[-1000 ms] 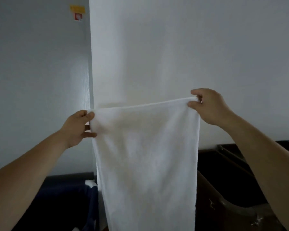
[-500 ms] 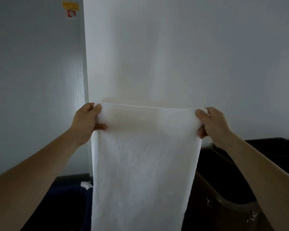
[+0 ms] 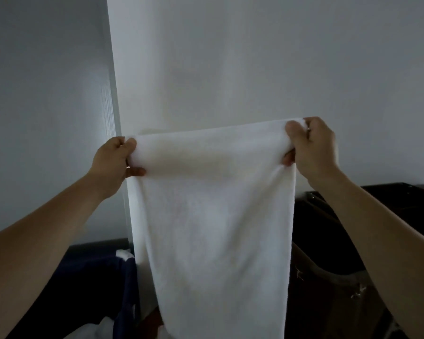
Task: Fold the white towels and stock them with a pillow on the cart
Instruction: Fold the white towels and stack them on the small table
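Hanging lengthwise in the middle of the frame, the towel is stretched by its top edge between 2 hands, and its lower end runs out of the bottom of the frame. The left hand pinches the top left corner, thumb in front and fingers curled behind. The right hand grasps the top right corner the same way, slightly higher. The task looks to be at an early stage: this towel is at most doubled once, its cross folds are not yet made, and no folded stack or pillow shows anywhere. Whether the dark unit at the right of the frame is the cart, I cannot tell. Blue cloth fills the lower left, with a white scrap just beside the towel's left edge, perhaps another towel waiting. A pale wall stands behind. Nothing blocks the hands, but the hanging tail lies near the unit's rim and could drag on it during a fold.
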`<action>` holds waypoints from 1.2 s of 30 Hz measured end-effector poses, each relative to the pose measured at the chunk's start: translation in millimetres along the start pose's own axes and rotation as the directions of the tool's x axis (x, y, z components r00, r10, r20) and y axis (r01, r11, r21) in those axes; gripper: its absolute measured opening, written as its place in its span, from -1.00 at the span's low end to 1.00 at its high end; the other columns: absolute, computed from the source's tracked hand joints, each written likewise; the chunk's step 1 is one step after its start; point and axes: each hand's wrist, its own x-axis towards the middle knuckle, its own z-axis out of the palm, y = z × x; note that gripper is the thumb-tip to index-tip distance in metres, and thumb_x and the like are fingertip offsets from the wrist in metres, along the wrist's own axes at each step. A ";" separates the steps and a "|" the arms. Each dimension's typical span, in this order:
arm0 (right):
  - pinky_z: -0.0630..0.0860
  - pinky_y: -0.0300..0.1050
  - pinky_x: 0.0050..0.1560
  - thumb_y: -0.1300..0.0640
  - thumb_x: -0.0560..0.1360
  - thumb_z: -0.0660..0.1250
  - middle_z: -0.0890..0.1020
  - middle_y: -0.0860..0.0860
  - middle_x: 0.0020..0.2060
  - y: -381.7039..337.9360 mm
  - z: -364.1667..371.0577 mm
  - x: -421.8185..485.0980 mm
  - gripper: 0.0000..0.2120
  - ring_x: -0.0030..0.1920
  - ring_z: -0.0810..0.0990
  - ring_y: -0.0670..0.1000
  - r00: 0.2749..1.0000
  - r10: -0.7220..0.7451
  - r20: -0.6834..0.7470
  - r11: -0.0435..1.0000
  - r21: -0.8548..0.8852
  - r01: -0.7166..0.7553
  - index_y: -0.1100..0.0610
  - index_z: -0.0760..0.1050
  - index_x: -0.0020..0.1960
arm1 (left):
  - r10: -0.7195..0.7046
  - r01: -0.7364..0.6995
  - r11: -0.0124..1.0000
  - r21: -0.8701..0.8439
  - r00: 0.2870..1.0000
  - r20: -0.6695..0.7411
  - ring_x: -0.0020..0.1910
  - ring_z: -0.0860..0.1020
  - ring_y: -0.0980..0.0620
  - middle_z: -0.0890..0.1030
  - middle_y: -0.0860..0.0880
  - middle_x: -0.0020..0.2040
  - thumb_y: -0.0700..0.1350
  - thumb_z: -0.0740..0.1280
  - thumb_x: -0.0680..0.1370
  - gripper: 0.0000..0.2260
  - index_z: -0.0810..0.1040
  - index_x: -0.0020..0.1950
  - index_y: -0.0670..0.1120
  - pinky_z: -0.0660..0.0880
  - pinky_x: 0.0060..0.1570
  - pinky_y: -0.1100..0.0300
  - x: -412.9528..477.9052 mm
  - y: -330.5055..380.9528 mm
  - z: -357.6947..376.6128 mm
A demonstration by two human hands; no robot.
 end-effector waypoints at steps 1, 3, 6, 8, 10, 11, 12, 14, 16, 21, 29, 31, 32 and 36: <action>0.37 -0.35 -0.59 0.02 0.63 0.26 0.57 0.02 -0.29 2.3 -2.4 -0.4 -0.83 -0.58 0.55 -0.13 0.999 0.014 -0.030 1.000 0.025 -0.013 0.12 0.44 -0.01 | 0.022 -0.022 1.000 0.002 1.000 0.010 -0.31 0.63 0.06 0.62 0.07 -0.27 -0.08 0.32 0.63 -0.84 0.54 -0.12 -0.08 0.61 -0.41 0.13 -1.0 0.7 1.5; 0.43 -0.32 -0.56 -0.01 0.63 0.26 0.60 0.02 -0.22 8.0 -6.3 -1.3 -0.82 -0.54 0.59 -0.10 0.996 0.087 -0.005 0.995 0.041 -0.087 0.11 0.46 0.01 | 0.058 -0.058 0.998 0.006 0.998 0.002 -0.35 0.61 0.10 0.57 0.08 -0.29 -0.08 0.32 0.63 -0.83 0.53 -0.16 -0.07 0.61 -0.41 0.12 -1.3 3.6 3.8; 0.49 -0.28 -0.50 -0.04 0.62 0.27 0.63 0.02 -0.22 15.8 -8.4 -2.9 -0.81 -0.49 0.64 -0.04 0.988 0.139 0.066 0.990 0.011 -0.140 0.08 0.49 -0.01 | 0.071 -0.071 0.997 0.005 0.997 0.002 -0.35 0.62 0.10 0.58 0.06 -0.28 -0.08 0.33 0.63 -0.84 0.53 -0.13 -0.08 0.60 -0.42 0.14 -1.7 10.5 2.6; 0.56 -0.23 -0.43 -0.07 0.59 0.31 0.64 0.02 -0.24 14.1 -11.5 -2.4 -0.80 -0.47 0.64 -0.02 0.991 0.120 0.063 0.990 0.061 -0.123 0.05 0.50 -0.06 | 0.084 -0.084 0.996 0.003 0.996 0.009 -0.34 0.63 0.10 0.62 0.10 -0.32 -0.09 0.32 0.64 -0.86 0.54 -0.10 -0.08 0.60 -0.43 0.15 -1.9 13.5 0.5; 0.64 -0.12 -0.26 -0.07 0.50 0.42 0.65 0.03 -0.17 11.6 -14.2 -3.6 -0.78 -0.38 0.66 0.00 0.976 0.127 0.179 0.974 0.161 -0.157 0.06 0.52 -0.03 | 0.080 -0.080 0.997 0.004 0.997 -0.012 -0.29 0.64 0.04 0.62 0.03 -0.23 -0.09 0.31 0.64 -0.87 0.55 -0.08 -0.08 0.60 -0.43 0.15 -4.2 16.1 -1.3; 0.65 -0.07 -0.20 -0.02 0.45 0.50 0.66 0.03 -0.14 11.5 -15.1 -4.4 -0.76 -0.32 0.67 0.01 0.958 0.119 0.261 0.969 0.181 -0.170 0.05 0.52 0.00 | 0.072 -0.071 0.997 0.012 0.997 -0.024 -0.26 0.61 -0.01 0.58 -0.04 -0.18 -0.09 0.31 0.64 -0.87 0.55 -0.09 -0.08 0.60 -0.43 0.14 -5.5 17.4 -2.8; 0.65 -0.06 -0.17 0.06 0.41 0.56 0.67 0.03 -0.14 12.6 -16.1 -5.1 -0.74 -0.28 0.68 0.02 0.944 0.097 0.316 0.976 0.155 -0.152 0.04 0.53 0.00 | 0.061 -0.061 0.998 0.024 0.998 -0.032 -0.23 0.58 -0.05 0.53 -0.09 -0.15 -0.09 0.31 0.64 -0.86 0.55 -0.10 -0.09 0.61 -0.43 0.13 -6.3 17.9 -4.6; 0.65 -0.08 -0.17 0.18 0.39 0.57 0.69 -0.01 -0.27 15.7 -18.5 -6.2 -0.75 -0.28 0.69 0.01 0.944 0.057 0.324 0.993 0.077 -0.086 0.02 0.54 -0.04 | 0.046 -0.045 0.998 0.033 0.999 -0.027 -0.18 0.56 -0.09 0.50 -0.12 -0.10 -0.10 0.30 0.64 -0.85 0.54 -0.11 -0.09 0.62 -0.42 0.12 -9.2 16.1 -7.7; 0.65 -0.15 -0.20 0.19 0.41 0.55 0.67 -0.04 -0.36 17.9 -17.6 -7.7 -0.79 -0.35 0.68 -0.04 0.966 0.043 0.253 0.994 0.085 -0.066 0.01 0.54 -0.09 | 0.045 -0.045 0.999 0.024 0.999 -0.009 -0.14 0.58 -0.10 0.53 -0.13 -0.04 -0.10 0.30 0.65 -0.86 0.54 -0.09 -0.10 0.63 -0.39 0.09 -11.4 14.4 -6.5; 0.63 -0.20 -0.18 0.17 0.46 0.52 0.67 0.08 -0.10 33.8 -0.3 -7.2 -0.77 -0.19 0.69 0.01 0.983 0.097 0.156 0.989 0.098 -0.113 -0.04 0.49 -0.09 | 0.019 -0.014 0.997 0.074 0.998 -0.065 -0.19 0.54 -0.08 0.44 -0.10 -0.16 -0.09 0.33 0.62 -0.87 0.52 -0.10 -0.08 0.65 -0.31 0.01 -3.8 5.7 3.3; 0.66 -0.11 -0.17 0.24 0.45 0.50 0.66 0.07 -0.14 69.8 25.5 19.7 -0.74 -0.19 0.67 0.02 0.976 0.167 0.142 0.969 0.158 -0.189 -0.06 0.47 -0.13 | 0.026 0.006 0.987 0.162 0.981 -0.194 -0.02 0.51 -0.09 0.41 -0.08 0.03 -0.10 0.27 0.65 -0.91 0.46 -0.04 -0.07 0.64 -0.34 0.06 15.9 -6.0 41.0; 0.68 0.02 -0.11 0.26 0.42 0.49 0.63 -0.03 -0.21 70.1 25.9 32.4 -0.72 -0.22 0.66 -0.02 0.984 0.127 0.125 0.963 0.224 -0.153 -0.07 0.48 -0.14 | 0.059 -0.023 0.986 0.166 0.975 -0.214 -0.03 0.50 -0.06 0.40 -0.05 0.00 -0.10 0.26 0.65 -0.88 0.45 -0.08 -0.05 0.65 -0.31 0.07 17.9 5.4 50.6; 0.68 0.01 -0.13 0.26 0.40 0.49 0.62 -0.08 -0.25 68.8 25.1 38.6 -0.72 -0.26 0.65 -0.07 0.989 0.100 0.110 0.956 0.263 -0.126 -0.07 0.48 -0.15 | 0.076 -0.040 0.986 0.163 0.971 -0.225 -0.05 0.49 -0.05 0.40 -0.04 -0.02 -0.10 0.26 0.65 -0.88 0.45 -0.09 -0.05 0.65 -0.28 0.06 18.5 12.5 54.3; 0.66 -0.14 -0.21 0.21 0.35 0.48 0.63 -0.22 -0.36 60.4 17.9 52.7 -0.74 -0.31 0.65 -0.18 0.996 0.013 0.083 0.930 0.365 -0.042 -0.09 0.49 -0.15 | 0.116 -0.084 0.987 0.139 0.963 -0.243 -0.09 0.47 -0.05 0.36 -0.04 -0.07 -0.13 0.25 0.66 -0.86 0.42 -0.11 -0.06 0.66 -0.19 -0.01 10.0 38.0 61.3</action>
